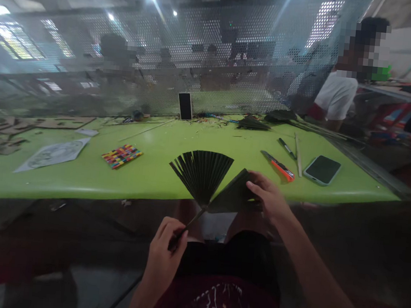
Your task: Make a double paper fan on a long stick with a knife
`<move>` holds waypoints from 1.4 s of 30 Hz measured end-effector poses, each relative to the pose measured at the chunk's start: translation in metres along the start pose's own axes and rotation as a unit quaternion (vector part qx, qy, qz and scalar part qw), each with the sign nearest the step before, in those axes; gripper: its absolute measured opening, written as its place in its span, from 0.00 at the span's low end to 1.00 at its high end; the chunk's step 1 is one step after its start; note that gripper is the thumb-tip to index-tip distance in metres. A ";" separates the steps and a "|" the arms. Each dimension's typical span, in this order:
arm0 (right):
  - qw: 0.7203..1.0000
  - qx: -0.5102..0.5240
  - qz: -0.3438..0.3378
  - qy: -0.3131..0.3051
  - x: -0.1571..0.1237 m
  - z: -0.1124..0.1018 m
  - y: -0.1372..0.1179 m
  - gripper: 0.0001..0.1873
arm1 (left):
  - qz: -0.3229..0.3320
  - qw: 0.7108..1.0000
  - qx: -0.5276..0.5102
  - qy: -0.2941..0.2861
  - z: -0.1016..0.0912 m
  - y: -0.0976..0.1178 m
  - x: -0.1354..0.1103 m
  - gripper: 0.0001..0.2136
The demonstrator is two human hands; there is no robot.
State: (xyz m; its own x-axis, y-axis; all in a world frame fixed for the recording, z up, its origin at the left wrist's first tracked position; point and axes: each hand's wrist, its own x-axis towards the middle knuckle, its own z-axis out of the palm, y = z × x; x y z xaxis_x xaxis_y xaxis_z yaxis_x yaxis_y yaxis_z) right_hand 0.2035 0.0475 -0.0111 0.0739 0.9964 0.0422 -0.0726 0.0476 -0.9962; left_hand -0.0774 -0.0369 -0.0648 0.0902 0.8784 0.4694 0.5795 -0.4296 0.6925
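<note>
A dark green, pleated palm leaf, trimmed into a fan shape, is held over the table's front edge. Its left part is split into narrow strips, while the right part looks like a broader, unsplit panel. My left hand is closed round the thin stalk below the leaf, above my lap. With thumb and fingers my right hand pinches the outer edge of the right panel; some of those fingers are hidden behind it. To the right of the leaf lies an orange-handled cutter knife.
On the green table are a colourful woven mat, a printed sheet, a pen, a thin stick and a phone. Another phone stands against a perforated screen. A person is at right.
</note>
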 end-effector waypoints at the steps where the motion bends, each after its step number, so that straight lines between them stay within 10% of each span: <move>1: 1.000 0.001 -0.003 -0.005 0.001 -0.002 0.000 0.21 | -0.001 1.000 -0.005 -0.005 0.000 -0.001 -0.001 0.03; 8: 0.998 -0.049 -0.023 -0.016 0.005 -0.017 0.003 0.16 | -0.008 1.000 -0.005 -0.026 -0.002 -0.002 -0.002 0.04; 15: 0.953 -0.171 -0.048 -0.244 0.006 -0.023 -0.039 0.31 | 0.012 0.995 0.025 -0.093 0.004 -0.007 -0.010 0.09; 32: 0.984 -0.129 0.029 -0.121 0.022 -0.024 -0.031 0.19 | 0.089 0.993 0.022 -0.075 0.012 -0.006 -0.002 0.08; 37: 0.994 0.003 0.032 -0.103 0.040 -0.038 -0.032 0.23 | 0.125 0.989 0.071 -0.043 -0.016 -0.008 0.048 0.08; 42: 0.998 0.053 0.031 -0.035 0.057 -0.053 -0.027 0.26 | 0.104 0.988 0.074 -0.088 -0.027 -0.022 0.159 0.09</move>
State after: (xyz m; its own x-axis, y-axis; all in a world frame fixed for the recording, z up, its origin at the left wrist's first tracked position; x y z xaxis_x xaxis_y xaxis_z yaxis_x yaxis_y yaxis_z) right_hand 0.2628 0.0990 0.0137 -0.0025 0.9999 -0.0102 -0.1797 -0.0105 -0.9837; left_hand -0.0978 0.1066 0.0091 0.3521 0.8030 0.4808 0.6450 -0.5804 0.4971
